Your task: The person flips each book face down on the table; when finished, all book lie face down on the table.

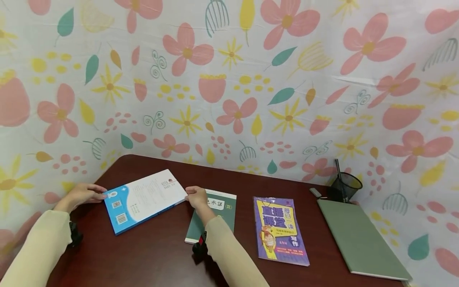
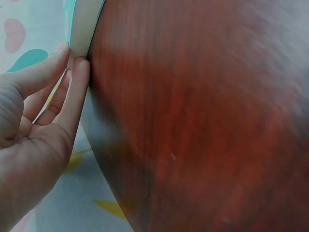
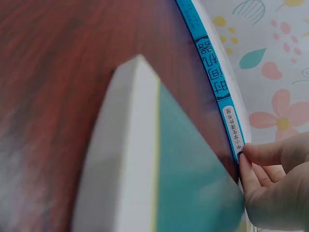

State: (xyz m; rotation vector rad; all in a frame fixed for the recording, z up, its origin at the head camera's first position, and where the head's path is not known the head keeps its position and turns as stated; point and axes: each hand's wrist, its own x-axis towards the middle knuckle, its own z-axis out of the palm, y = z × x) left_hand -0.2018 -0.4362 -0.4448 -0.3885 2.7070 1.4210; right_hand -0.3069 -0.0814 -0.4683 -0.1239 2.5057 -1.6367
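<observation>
A blue-and-white book, with a barcode and QR code on the side facing up, spans the space between both hands at the left of the table. My left hand pinches its left end between thumb and fingers; the left wrist view shows the page edges in that pinch. At the opposite end, my right hand pinches the book by its spine, which carries printed characters. Partly under my right hand and forearm lies a dark green book with pale end bands.
To the right lies a purple-and-yellow book. Farther right is a grey-green flat pad or folder. A black mesh pen holder with a pen stands behind it, beside a small grey object. Flower-patterned cloth borders the table.
</observation>
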